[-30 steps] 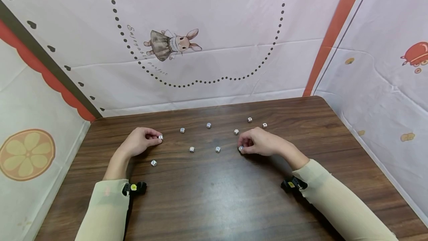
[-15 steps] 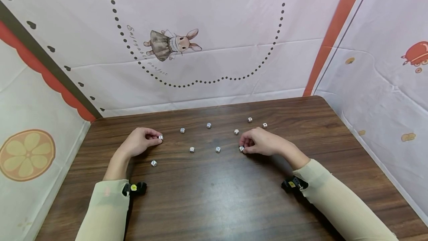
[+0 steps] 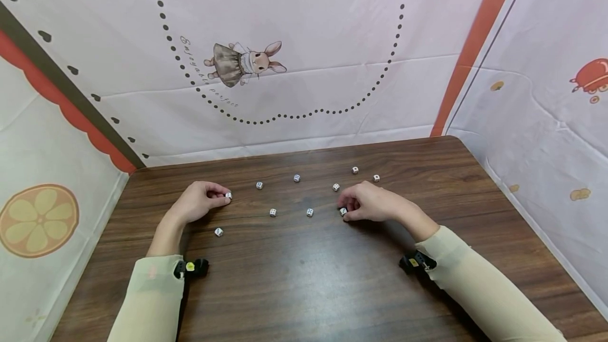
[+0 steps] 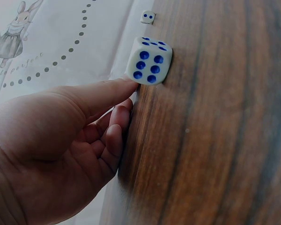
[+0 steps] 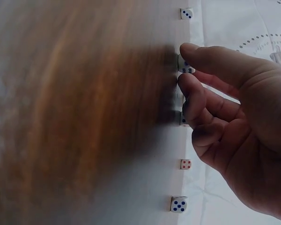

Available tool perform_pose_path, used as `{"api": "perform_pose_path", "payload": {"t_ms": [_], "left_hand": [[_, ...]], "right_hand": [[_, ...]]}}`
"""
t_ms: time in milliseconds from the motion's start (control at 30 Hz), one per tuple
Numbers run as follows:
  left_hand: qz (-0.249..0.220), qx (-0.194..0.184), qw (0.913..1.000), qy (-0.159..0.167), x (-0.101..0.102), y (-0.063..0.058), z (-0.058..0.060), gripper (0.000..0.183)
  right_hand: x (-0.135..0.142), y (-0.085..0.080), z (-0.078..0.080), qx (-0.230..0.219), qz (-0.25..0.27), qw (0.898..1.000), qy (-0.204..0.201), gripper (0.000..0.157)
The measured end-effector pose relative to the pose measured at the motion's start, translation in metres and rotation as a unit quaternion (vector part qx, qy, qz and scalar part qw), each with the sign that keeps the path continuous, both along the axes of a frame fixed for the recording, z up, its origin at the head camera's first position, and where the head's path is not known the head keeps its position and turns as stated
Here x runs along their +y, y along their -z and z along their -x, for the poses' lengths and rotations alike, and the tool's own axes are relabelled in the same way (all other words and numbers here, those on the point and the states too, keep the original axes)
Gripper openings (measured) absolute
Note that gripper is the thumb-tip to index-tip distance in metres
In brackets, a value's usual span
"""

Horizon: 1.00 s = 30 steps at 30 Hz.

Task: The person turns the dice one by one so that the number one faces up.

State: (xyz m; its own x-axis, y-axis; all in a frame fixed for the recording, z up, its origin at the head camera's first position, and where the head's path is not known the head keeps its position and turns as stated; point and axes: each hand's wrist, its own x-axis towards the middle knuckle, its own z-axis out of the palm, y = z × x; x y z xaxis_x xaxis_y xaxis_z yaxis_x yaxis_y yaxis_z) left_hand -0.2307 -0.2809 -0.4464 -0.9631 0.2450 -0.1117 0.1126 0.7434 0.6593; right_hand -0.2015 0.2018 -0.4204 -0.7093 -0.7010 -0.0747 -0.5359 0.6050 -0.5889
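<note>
In the head view, my left hand [image 3: 198, 202] pinches a white die [image 3: 228, 195] at the table's left. Another die [image 3: 218, 232] lies nearer me; the large die [image 4: 150, 65] in the left wrist view, six blue pips facing the camera, overlaps my thumb tip. My right hand [image 3: 368, 202] has thumb and fingers curled round a die [image 3: 343, 212] right of centre. The right wrist view shows that die [image 5: 186, 64] between thumb and fingers, partly covered. How firmly it is held is hard to see.
Between the hands, several dice lie apart, among them one [image 3: 273, 212] and another [image 3: 310, 212]. Beyond the right hand are three more, including a die [image 3: 355, 170] farthest back. A printed cloth [image 3: 304, 94] hangs behind the brown wooden table [image 3: 294, 278].
The die at my right hand has shifted slightly right and turned, so a different face shows. My right fingers have loosened a little around it. The left hand has stayed still.
</note>
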Motion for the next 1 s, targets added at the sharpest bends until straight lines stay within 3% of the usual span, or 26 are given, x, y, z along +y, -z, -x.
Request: {"api": "perform_pose_path", "payload": {"t_ms": [500,1000], "left_hand": [[0.002,0.004,1.0000,0.000,-0.0008,0.0040,0.0008,0.025],[0.006,0.001,1.0000,0.002,0.0010,-0.0001,0.0017,0.023]], "right_hand": [[-0.0050,0.0014,0.0004,0.032,-0.007,0.999,-0.024,0.010],[-0.0006,-0.0019,-0.0017,0.009,0.009,1.000,-0.014,0.005]]}}
